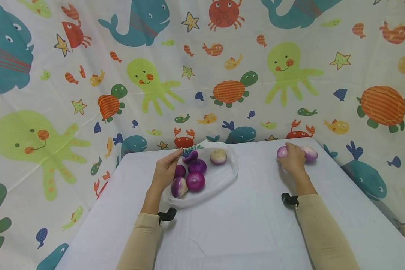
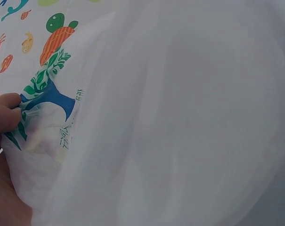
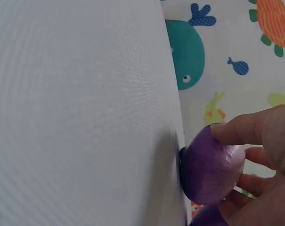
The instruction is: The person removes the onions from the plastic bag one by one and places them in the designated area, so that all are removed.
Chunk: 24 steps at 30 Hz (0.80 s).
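Observation:
My left hand (image 1: 164, 169) pinches the rim of a thin white plastic bag (image 1: 219, 183) with a green and blue print. In the left wrist view, the raised bag film hides most of what lies beyond. Inside are several red onions (image 1: 195, 181) and a paler, whitish bulb (image 1: 218, 156). At the far right of the table, my right hand (image 1: 295, 159) holds a purple onion (image 3: 210, 165) between thumb and fingers. Another onion (image 1: 310, 154), purple and white, lies just right of that hand, partly behind it.
A white cloth covers the table (image 1: 243, 232), whose far edge lies close behind the bag and the right-hand onions. Behind it hangs a curtain (image 1: 195, 86) printed with sea animals. Each wrist wears a small black camera (image 1: 167, 214).

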Each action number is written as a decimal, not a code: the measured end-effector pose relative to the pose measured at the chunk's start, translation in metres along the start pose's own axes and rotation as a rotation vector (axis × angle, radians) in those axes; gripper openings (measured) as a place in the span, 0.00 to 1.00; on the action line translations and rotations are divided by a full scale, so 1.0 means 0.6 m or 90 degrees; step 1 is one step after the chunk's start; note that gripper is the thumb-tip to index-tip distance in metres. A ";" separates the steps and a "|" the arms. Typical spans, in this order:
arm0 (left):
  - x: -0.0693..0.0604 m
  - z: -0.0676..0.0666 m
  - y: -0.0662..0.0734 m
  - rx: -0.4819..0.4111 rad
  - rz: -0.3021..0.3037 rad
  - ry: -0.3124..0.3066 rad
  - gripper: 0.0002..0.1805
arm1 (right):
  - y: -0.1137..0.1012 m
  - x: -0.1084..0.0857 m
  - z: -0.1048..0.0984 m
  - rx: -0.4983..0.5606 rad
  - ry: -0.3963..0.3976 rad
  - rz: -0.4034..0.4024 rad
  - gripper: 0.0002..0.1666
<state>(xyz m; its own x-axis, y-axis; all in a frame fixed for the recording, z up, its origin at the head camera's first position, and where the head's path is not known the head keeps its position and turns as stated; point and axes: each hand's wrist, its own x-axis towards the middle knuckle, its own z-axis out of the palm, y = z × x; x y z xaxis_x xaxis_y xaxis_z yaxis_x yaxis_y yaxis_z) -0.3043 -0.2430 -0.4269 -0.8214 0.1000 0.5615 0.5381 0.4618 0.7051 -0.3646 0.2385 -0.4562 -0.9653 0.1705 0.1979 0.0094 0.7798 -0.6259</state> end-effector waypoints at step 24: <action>0.000 -0.001 0.001 -0.001 0.000 -0.004 0.21 | -0.016 0.000 0.003 0.032 0.029 -0.023 0.42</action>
<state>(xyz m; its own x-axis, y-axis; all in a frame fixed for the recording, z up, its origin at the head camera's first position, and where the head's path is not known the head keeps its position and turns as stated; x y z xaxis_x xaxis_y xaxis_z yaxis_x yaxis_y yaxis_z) -0.3037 -0.2433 -0.4259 -0.8226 0.1048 0.5589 0.5383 0.4604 0.7059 -0.3653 0.2301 -0.4513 -0.9521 0.1704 0.2540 -0.0395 0.7548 -0.6547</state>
